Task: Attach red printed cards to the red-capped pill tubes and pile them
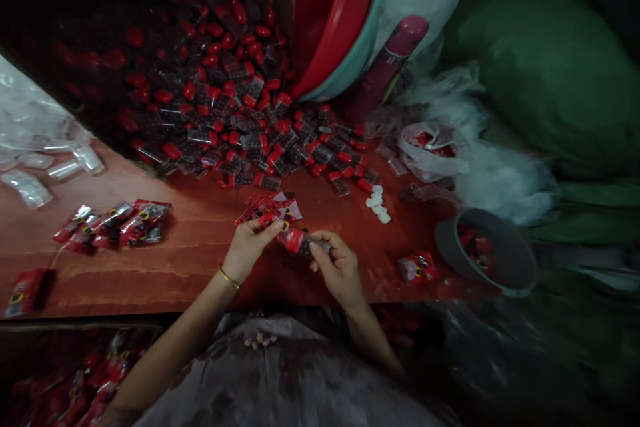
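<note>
Above the table's front part, my two hands meet at a small clear container with a red cap and dark contents (296, 240). Its clear end is gripped by the closed fingers of my right hand (341, 271). On the other side, my left hand (246, 248) pinches a red printed wrapper (273, 219) against the red end; whether the container is partly inside it I cannot tell. Just behind my left hand lie several flat red wrappers (290, 207). A large heap of similar red-capped containers (255, 140) spreads over the table beyond.
Filled red packets (133, 223) lie at left, near clear empty containers (75, 163). At right stand a grey bowl (445, 240) with red pieces and one packet (419, 268). White pieces (378, 204), red and teal basins (333, 20) and a pink spray can (385, 63) sit farther back.
</note>
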The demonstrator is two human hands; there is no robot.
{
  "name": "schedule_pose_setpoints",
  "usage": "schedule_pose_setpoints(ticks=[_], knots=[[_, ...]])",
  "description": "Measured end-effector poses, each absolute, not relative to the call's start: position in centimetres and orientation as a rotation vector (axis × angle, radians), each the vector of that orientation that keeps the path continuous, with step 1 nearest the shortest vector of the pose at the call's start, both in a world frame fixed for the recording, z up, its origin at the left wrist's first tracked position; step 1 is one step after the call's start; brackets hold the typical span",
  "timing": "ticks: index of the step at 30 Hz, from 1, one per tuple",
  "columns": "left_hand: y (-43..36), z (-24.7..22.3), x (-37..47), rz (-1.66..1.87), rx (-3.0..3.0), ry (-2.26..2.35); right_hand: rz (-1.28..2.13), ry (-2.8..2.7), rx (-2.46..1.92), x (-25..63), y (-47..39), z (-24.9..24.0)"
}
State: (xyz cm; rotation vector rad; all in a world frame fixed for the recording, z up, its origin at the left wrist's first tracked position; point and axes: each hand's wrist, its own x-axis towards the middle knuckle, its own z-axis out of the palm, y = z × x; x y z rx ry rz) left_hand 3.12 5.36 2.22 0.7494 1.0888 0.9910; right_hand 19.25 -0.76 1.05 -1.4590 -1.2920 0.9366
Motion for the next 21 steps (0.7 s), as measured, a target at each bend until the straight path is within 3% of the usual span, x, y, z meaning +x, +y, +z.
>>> schedule_pose_setpoints(ticks=[4,10,21], knots=[[4.7,1.5,4.1,1.021,0.813,1.061,1.005,-1.215,-1.452,18.3,-0.2,0.8],[3.9,0.4,5.4,1.058,0.703,1.061,0.810,-1.151,-1.507,16.2,0.6,0.3],[5.0,1.8,4.6,1.160,0.605,0.958,1.247,-1.149,-1.222,16.2,1.4,0.2]])
